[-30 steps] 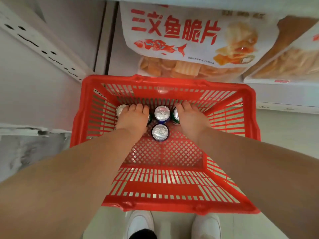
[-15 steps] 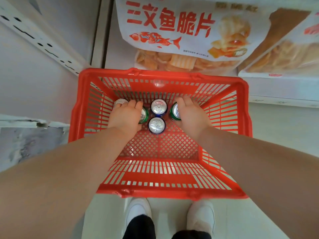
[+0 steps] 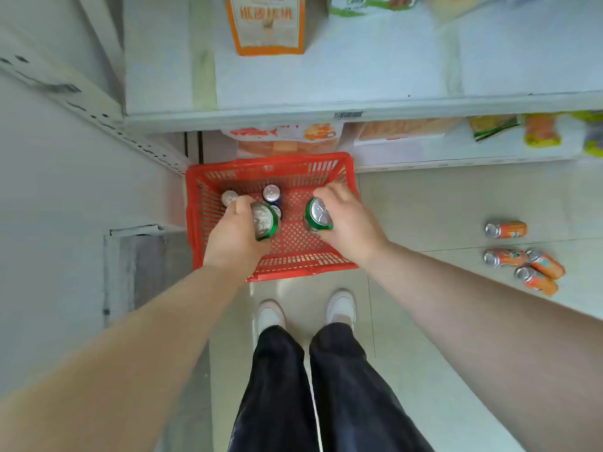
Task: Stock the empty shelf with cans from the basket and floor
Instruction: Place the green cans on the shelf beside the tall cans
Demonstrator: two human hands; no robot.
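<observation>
A red plastic basket (image 3: pixel 346 171) stands on the floor in front of my feet. Above it, my left hand (image 3: pixel 233 238) grips a green can (image 3: pixel 265 221) and my right hand (image 3: pixel 350 220) grips a second green can (image 3: pixel 318 215), both lifted clear of the basket floor. Three cans stay in the basket: a silver-topped one (image 3: pixel 229 197) at the left, a blue one (image 3: pixel 271 193) at the back, and one (image 3: pixel 276 210) mostly hidden behind the left green can. Several orange cans (image 3: pixel 522 259) lie on the floor at the right. A white shelf (image 3: pixel 359 76) runs above.
An orange-and-white box (image 3: pixel 267 24) stands at the back of the white shelf. A lower shelf (image 3: pixel 456 154) holds snack bags (image 3: pixel 287 135). A perforated shelf upright (image 3: pixel 98 115) and a wall lie to the left. My two white shoes (image 3: pixel 306 313) stand behind the basket.
Both hands gripped a green can each and lifted them out of the basket. My head has risen, so the basket looks smaller and the upper shelf and floor cans have come into view.
</observation>
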